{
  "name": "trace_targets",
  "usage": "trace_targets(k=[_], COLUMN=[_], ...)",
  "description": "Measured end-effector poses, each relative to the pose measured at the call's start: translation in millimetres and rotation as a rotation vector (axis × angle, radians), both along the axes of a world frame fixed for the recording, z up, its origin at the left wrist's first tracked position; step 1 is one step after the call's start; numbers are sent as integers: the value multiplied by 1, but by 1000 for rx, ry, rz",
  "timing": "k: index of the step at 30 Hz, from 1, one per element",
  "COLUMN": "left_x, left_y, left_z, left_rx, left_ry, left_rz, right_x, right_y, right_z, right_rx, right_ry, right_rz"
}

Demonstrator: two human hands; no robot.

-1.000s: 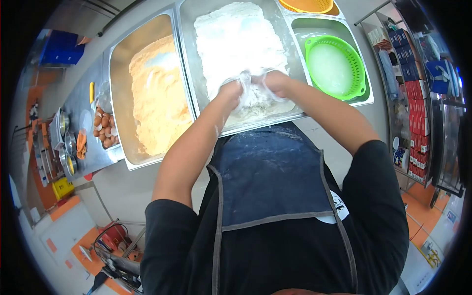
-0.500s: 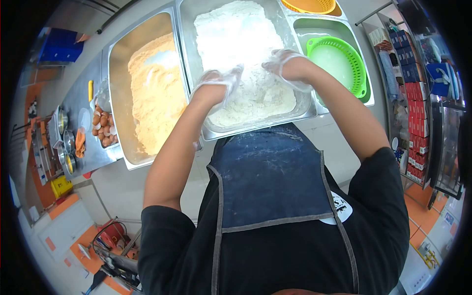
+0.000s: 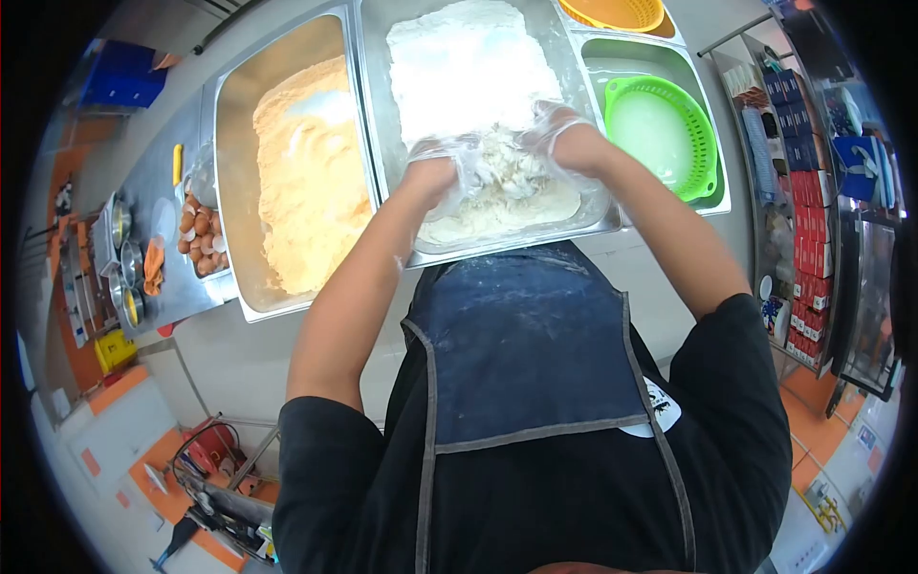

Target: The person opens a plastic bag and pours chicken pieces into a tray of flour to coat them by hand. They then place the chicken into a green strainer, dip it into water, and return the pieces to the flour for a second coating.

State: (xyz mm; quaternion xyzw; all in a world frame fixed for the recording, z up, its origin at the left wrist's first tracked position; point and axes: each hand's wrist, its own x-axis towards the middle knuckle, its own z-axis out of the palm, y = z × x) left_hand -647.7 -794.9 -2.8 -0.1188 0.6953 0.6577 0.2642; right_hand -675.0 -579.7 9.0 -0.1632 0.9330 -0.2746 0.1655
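two hands show, one left hand (image 3: 444, 172) and one right hand (image 3: 568, 143), in two clear gloves (image 3: 467, 159). at least three metal pans (image 3: 236, 153) stand side by side, one left, one in the middle, one right. there is one bed of white powder (image 3: 469, 67) and one of orange powder (image 3: 314, 182). two baskets sit to the right, one green basket (image 3: 706, 143) nearer, one orange basket (image 3: 626, 21) farther. one apron (image 3: 531, 364) is near. at left are one orange cloth (image 3: 154, 266) and numerous brown eggshells (image 3: 203, 239), too crowded to count.
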Motion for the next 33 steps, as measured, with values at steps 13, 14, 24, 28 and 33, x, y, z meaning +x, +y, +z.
trace_targets(k=[13, 14, 24, 28, 33], left_x=[1, -1, 2, 16, 0], left_y=[-16, -18, 46, 29, 30], left_z=[61, 55, -47, 37, -45], left_rx=[-688, -747, 127, 144, 44], left_ry=[311, 327, -195, -196, -298], left_rz=[-753, -838, 157, 258, 46], right_x=[23, 20, 5, 6, 16], right_y=[-12, -11, -45, -19, -23], right_z=[121, 114, -60, 15, -81], right_rx=[179, 116, -217, -530, -361], right_ry=[-103, -182, -410, -480, -630], right_rz=[147, 122, -284, -365, -397])
